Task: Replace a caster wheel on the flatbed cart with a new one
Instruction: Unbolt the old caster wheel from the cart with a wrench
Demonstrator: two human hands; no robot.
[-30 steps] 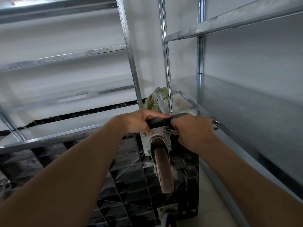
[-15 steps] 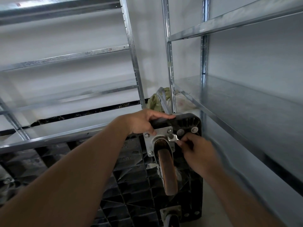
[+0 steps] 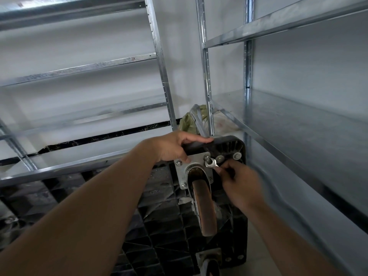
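From over the shoulder: one black flatbed cart (image 3: pixel 159 226) stands on edge, two caster wheels showing, the brown caster wheel (image 3: pixel 205 208) near its top corner, a second caster (image 3: pixel 211 263) below. The left hand (image 3: pixel 175 148) grips the cart's top edge; the right hand (image 3: pixel 239 182) pinches one wrench (image 3: pixel 212 163) against the mounting plate's (image 3: pixel 196 168) upper-right bolt. Two metal shelving racks (image 3: pixel 298 120) flank it.

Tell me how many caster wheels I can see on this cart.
2. One brown caster wheel hangs from the plate where the right hand holds a wrench. A second wheel sits nearer, at the bottom edge, partly cut off. Others may be out of view.
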